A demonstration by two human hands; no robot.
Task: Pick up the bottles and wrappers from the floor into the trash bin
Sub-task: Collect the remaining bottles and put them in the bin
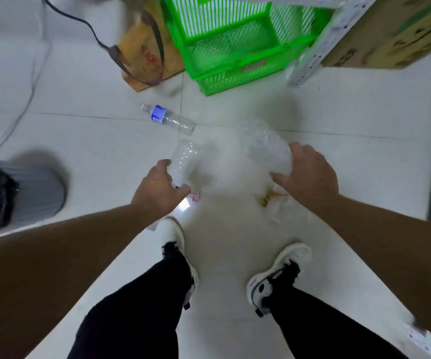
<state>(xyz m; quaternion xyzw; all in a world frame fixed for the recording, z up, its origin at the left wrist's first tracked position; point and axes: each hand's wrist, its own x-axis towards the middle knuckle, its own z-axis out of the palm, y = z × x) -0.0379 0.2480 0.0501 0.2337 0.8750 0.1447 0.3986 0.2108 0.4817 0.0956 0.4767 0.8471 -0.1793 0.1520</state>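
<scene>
My left hand (160, 187) grips a clear plastic bottle (183, 161) above the white tiled floor. My right hand (309, 173) is closed on a larger clear crumpled bottle (266, 149). A third bottle with a blue label (168, 119) lies on the floor further ahead. A white wrapper with orange marks (278, 203) lies under my right wrist. Small pink and white wrappers (188, 200) lie below my left hand. The grey trash bin (35, 193), lined with a black bag, stands at the left and holds some plastic.
A green plastic crate (237, 45) stands ahead, with a cardboard piece (142, 53) and a brown strap to its left. A cardboard box (395, 35) and a white perforated rail (320, 47) sit at the right. A cable (23, 110) runs along the floor at left. My shoes (276, 273) stand below.
</scene>
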